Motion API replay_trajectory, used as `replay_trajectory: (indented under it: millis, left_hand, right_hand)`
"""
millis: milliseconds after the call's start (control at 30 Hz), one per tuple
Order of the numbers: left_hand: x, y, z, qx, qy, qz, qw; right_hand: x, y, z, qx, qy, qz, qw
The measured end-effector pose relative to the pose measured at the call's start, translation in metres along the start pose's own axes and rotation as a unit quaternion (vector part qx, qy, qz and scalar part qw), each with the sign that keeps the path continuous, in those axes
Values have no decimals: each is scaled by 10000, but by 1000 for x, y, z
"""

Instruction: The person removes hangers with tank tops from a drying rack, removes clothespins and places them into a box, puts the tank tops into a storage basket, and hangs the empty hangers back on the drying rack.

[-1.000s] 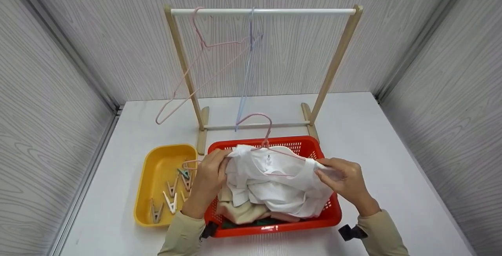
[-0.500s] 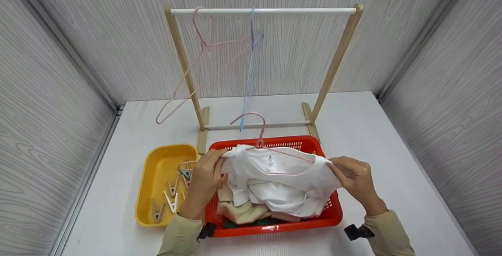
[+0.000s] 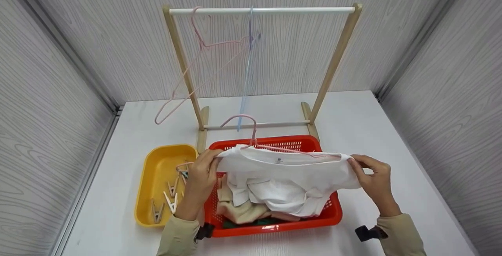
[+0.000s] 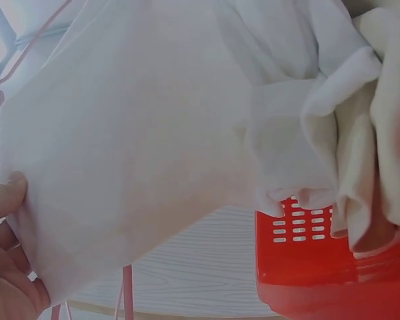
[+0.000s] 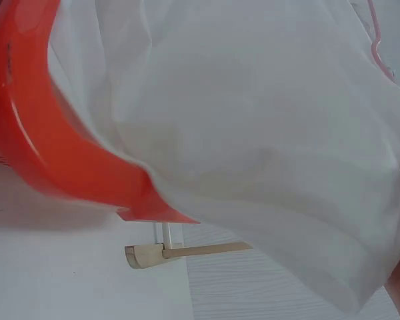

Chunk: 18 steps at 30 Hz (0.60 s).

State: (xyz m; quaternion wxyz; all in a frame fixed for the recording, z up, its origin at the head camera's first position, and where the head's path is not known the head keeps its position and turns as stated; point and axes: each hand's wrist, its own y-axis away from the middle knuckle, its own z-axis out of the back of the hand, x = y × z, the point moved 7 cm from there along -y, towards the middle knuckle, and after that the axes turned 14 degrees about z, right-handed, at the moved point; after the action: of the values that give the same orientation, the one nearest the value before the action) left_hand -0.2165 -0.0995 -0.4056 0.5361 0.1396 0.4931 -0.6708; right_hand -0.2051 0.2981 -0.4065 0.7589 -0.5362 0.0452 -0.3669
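A white shirt [image 3: 290, 175] is stretched between my two hands over the basket, its neckline upward and its lower part bunched below. A pink hanger [image 3: 254, 130] runs inside the neckline, with its hook rising above the collar, left of the middle. My left hand [image 3: 202, 179] pinches the shirt at the left shoulder. At the other shoulder, the fingers and thumb of my right hand [image 3: 375, 179] pinch the cloth, past the basket's right side. White cloth [image 4: 133, 133] fills much of the left wrist view and hides the hanger's lower part.
Beneath the shirt stands a red basket [image 3: 274, 228] with beige cloth [image 3: 239, 211] inside. A yellow tray [image 3: 146, 185] of clothespins is to its left. Behind them, a rack [image 3: 306, 11] carries a pink hanger [image 3: 188, 71] and a blue hanger [image 3: 247, 79].
My right hand has moved right, pulling the shirt's neckline wider and straighter. The hanger's hook has shifted left. My left hand has moved slightly left.
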Motion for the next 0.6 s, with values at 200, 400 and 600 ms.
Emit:
replay_trajectory:
  millis: [200, 400, 600]
  left_hand:
    - [2, 1, 0, 86, 160, 104, 9998]
    - [3, 1, 3, -52, 370, -117, 9992]
    - [6, 1, 4, -208, 874, -157, 9958]
  right_hand:
    - [-6, 3, 3, -76, 33, -182, 9998]
    - [-11, 4, 3, -64, 91, -410, 9991]
    - [-16, 6, 1, -23, 140, -556, 9984]
